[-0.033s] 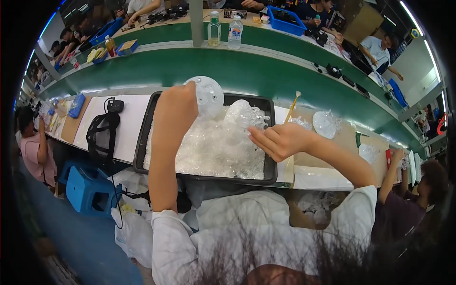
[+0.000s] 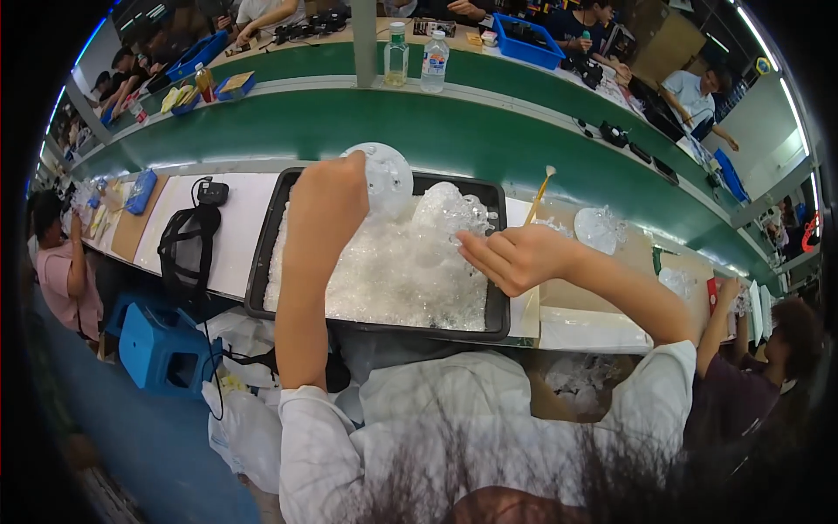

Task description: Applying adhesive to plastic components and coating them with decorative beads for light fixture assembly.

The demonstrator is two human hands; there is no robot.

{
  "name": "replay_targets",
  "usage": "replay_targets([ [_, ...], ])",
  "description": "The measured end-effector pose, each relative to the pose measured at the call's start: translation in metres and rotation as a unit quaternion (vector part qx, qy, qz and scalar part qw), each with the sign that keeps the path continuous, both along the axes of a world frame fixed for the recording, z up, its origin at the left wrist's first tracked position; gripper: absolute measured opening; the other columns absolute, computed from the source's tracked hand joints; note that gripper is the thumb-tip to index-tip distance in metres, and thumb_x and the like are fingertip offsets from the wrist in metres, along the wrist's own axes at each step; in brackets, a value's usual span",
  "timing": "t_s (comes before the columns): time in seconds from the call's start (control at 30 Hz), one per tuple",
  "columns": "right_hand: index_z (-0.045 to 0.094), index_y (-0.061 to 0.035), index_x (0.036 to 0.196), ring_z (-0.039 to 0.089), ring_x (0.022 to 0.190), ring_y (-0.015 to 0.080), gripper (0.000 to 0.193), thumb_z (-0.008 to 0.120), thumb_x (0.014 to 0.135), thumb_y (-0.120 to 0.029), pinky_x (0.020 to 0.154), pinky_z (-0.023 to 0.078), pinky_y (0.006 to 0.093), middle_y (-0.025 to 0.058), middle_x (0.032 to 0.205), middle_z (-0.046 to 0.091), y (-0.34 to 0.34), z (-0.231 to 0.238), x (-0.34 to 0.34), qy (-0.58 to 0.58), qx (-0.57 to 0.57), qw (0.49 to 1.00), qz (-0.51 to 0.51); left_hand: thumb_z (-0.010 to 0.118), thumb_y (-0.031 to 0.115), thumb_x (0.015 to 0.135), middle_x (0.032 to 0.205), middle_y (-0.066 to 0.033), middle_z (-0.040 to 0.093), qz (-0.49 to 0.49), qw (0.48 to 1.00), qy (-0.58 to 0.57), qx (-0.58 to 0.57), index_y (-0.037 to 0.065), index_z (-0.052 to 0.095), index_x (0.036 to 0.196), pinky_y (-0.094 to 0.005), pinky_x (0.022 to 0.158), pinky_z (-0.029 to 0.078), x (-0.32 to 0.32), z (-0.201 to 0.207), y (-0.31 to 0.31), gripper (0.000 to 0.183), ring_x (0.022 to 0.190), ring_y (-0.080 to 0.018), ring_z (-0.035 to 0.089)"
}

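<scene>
A black rectangular tray (image 2: 384, 327) stands before me, filled with small clear beads (image 2: 375, 279) heaped in the middle. Over its far left part my left hand (image 2: 330, 203) is closed on the edge of a translucent white disc (image 2: 388, 175) with small dots on it. At the tray's right side my right hand (image 2: 521, 259) has its thumb and fingers pinched together, with a tiny clear piece (image 2: 459, 237) at the tips. A clear spiky plastic cluster (image 2: 470, 211) lies just beyond those fingers. A yellow-handled brush (image 2: 540, 194) rises behind my right hand; whether the hand grips it, I cannot tell.
Right of the tray lies another white disc with clear pieces (image 2: 601, 229). A black strap (image 2: 188, 253) and a small black device (image 2: 212, 193) lie leftward. Two bottles (image 2: 434, 61) stand on the ledge. Below left is a blue stool (image 2: 161, 349). People sit at both sides.
My left hand and the disc appear slightly further right and lower, along with a small shift of the whole view. Both hands keep the same grip.
</scene>
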State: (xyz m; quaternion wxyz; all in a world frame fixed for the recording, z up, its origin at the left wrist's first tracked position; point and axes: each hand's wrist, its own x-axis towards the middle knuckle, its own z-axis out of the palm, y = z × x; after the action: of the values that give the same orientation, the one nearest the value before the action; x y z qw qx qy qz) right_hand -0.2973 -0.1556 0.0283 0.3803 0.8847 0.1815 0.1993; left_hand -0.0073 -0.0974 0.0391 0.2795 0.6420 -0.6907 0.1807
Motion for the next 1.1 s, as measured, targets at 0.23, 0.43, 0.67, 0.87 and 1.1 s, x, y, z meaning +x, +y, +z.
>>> replay_targets([
  [0.23,0.070,0.0107,0.094,0.051,0.058,0.0102,0.032,0.067,0.068,-0.008,0.046,0.041,0.0210,0.0211,0.100,0.069,0.002,0.024,0.014,0.109,-0.060,0.992,0.019,0.062,0.009,0.084,0.068,-0.0187,0.064,-0.028,0.999,0.010,0.016,0.001,0.066,0.089,-0.0465,0.061,0.052,-0.008,-0.015,-0.005,0.010,0.065,-0.0370,0.065],
  [0.43,0.067,0.0064,0.098,0.058,0.058,0.0130,0.033,0.068,0.068,-0.006,0.047,0.047,0.0259,0.0175,0.098,0.070,0.014,0.038,0.007,0.050,0.074,0.992,-0.087,0.062,0.007,0.081,0.060,-0.0173,0.059,-0.062,0.997,0.002,0.045,0.002,0.062,0.083,-0.0455,0.058,0.052,-0.007,-0.019,-0.005,0.005,0.061,-0.0354,0.064],
  [0.67,0.065,-0.0055,0.093,0.066,0.065,0.0241,0.017,0.067,0.078,-0.010,0.053,0.052,0.0321,0.0088,0.084,0.069,0.019,0.010,-0.009,-0.095,0.313,0.907,-0.264,0.061,0.009,0.083,0.062,-0.0179,0.061,-0.063,0.997,0.002,0.042,0.004,0.065,0.090,-0.0467,0.059,0.051,-0.004,-0.022,-0.008,0.010,0.062,-0.0362,0.064],
  [0.87,0.065,-0.0042,0.085,0.064,0.062,0.0318,0.013,0.069,0.085,-0.017,0.054,0.048,0.0385,0.0137,0.070,0.066,0.031,0.009,-0.008,-0.175,0.467,0.791,-0.353,0.061,0.010,0.084,0.065,-0.0176,0.063,-0.067,0.997,0.015,0.044,0.005,0.067,0.090,-0.0470,0.061,0.050,-0.005,-0.023,-0.002,0.010,0.065,-0.0360,0.064],
  [1.1,0.063,-0.0002,0.082,0.063,0.056,0.0308,0.019,0.069,0.086,-0.018,0.051,0.047,0.0353,0.0155,0.066,0.064,0.039,0.011,-0.009,-0.235,0.509,0.723,-0.404,0.065,0.014,0.085,0.064,-0.0140,0.064,-0.059,0.997,-0.016,0.056,0.007,0.068,0.090,-0.0439,0.059,0.050,-0.012,-0.020,-0.003,0.010,0.064,-0.0338,0.065],
])
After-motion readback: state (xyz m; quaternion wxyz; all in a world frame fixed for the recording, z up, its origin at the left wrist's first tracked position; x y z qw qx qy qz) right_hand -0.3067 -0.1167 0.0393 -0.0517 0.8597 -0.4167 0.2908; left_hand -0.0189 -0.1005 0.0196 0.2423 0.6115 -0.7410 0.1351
